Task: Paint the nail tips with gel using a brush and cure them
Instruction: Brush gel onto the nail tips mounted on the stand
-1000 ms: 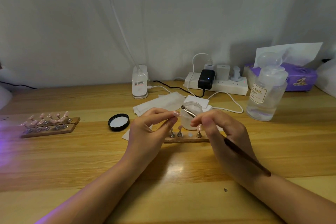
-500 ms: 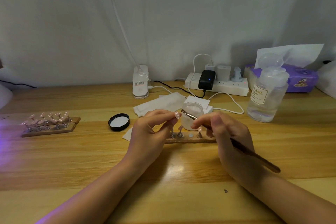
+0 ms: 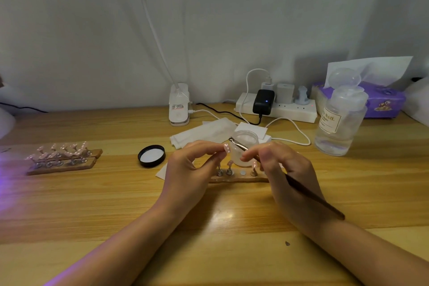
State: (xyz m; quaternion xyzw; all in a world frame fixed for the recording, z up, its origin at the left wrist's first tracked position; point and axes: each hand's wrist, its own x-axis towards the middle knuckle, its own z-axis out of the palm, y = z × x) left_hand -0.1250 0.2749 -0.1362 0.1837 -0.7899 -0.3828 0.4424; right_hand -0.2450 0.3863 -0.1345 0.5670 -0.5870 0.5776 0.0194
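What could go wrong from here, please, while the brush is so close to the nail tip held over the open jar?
1. The left hand pinches the nail tip by its edge only; brush pressure might flick it out, perhaps into the open gel jar behind.
2. The right hand works just above the wooden stand; it could knock over the mounted tips.
3. The brush's long handle could swing toward the clear bottle.
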